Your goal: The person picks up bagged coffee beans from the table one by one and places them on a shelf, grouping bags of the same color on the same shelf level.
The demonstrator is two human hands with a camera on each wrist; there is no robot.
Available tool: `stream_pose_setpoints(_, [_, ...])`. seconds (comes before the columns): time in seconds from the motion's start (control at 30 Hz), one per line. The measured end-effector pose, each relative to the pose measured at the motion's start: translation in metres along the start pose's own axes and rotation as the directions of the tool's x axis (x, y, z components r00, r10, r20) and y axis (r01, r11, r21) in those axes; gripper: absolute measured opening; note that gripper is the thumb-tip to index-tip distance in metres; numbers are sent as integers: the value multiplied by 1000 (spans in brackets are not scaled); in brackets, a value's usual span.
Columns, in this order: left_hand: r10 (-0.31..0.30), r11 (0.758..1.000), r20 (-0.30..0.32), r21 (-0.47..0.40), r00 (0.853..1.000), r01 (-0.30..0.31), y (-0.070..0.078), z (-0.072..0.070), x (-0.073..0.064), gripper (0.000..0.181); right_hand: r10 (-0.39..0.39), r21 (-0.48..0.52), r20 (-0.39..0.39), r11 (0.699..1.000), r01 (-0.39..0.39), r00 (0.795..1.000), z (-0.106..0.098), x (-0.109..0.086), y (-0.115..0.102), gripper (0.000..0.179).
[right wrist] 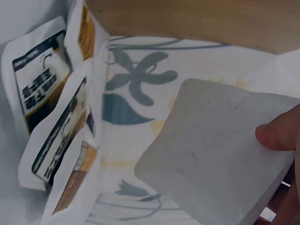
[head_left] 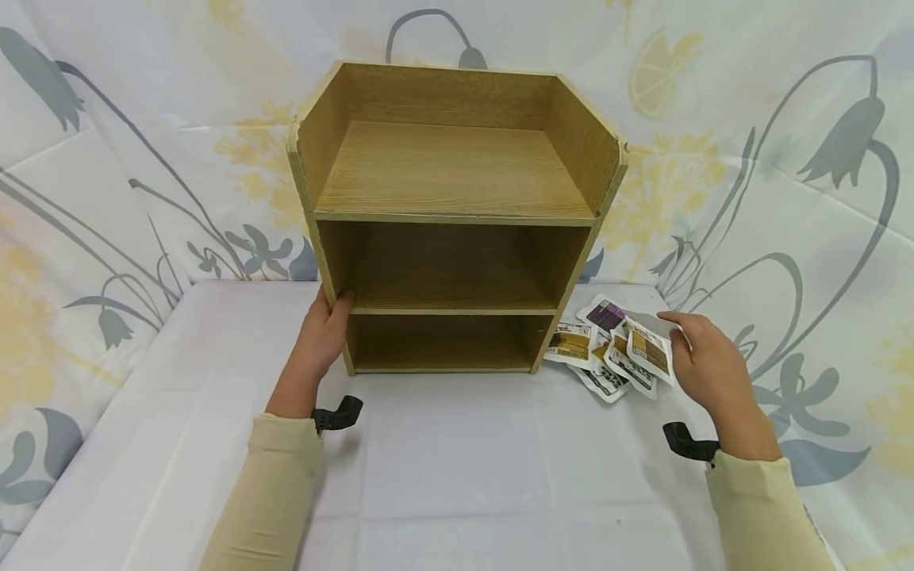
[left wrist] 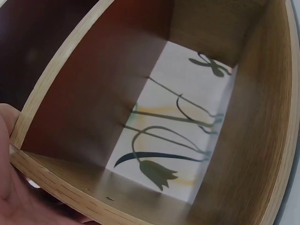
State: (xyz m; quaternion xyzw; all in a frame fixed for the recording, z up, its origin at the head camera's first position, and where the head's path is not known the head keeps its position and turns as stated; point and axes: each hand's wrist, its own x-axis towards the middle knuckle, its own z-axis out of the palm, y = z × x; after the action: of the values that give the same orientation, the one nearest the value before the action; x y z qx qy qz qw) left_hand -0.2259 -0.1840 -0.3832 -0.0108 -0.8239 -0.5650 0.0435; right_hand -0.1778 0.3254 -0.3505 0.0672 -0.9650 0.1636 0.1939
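Note:
A small wooden shelf [head_left: 457,216] with three tiers stands upright against the patterned cloth. On its left side, my left hand [head_left: 321,333] grips the side panel, thumb on the front edge near the lower board. In the left wrist view that hand [left wrist: 8,183] holds the wooden edge [left wrist: 70,187]. My right hand [head_left: 714,369] is right of a pile of packets [head_left: 631,373]. The right wrist view shows the hand [right wrist: 283,133] pinching a flat packet [right wrist: 211,145] between thumb and fingers, its plain whitish side toward the camera.
The loose pile has several white packets with brown, yellow, black or purple labels [head_left: 605,313], lying against the shelf's lower right side. White cloth [head_left: 457,468] covers the table, and a flower-print cloth [head_left: 721,190] hangs behind and along both sides.

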Motion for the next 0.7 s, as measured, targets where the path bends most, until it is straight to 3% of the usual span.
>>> stream_pose_setpoints(0.33, [28,1000,-29,9,999,-28,1,2,-1,64,-73,33,-95,997,77,993,-9,0,-23,32])
stream_pose_setpoints(0.7, [49,997,-120,59,992,-42,1,5,-3,61,-155,34,-224,985,166,962,-19,-2,-43,30])
